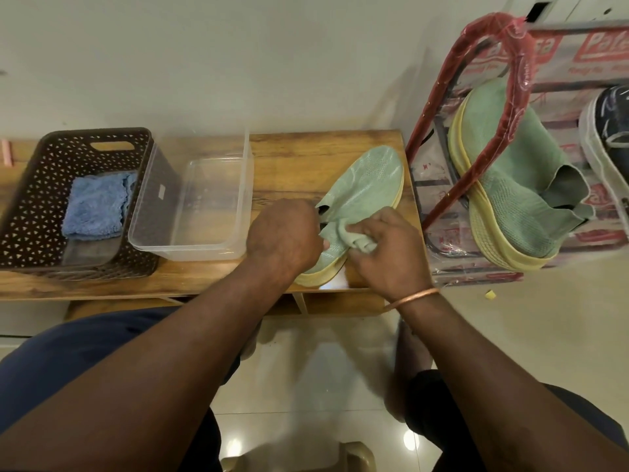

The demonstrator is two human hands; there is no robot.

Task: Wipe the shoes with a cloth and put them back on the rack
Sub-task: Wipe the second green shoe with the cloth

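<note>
Green shoe (369,182) lies on the wooden tabletop (289,151), toe pointing away from the person. Left hand (284,235) is curled, gripping the shoe at its opening. Right hand (388,253) clutches a bunched pale green cloth (354,238) against the shoe's side. 1 matching shoe (510,172) sits on the red-framed rack (442,107), right of the tabletop. Brown basket (30,185) holds a blue cloth (95,206).
</note>
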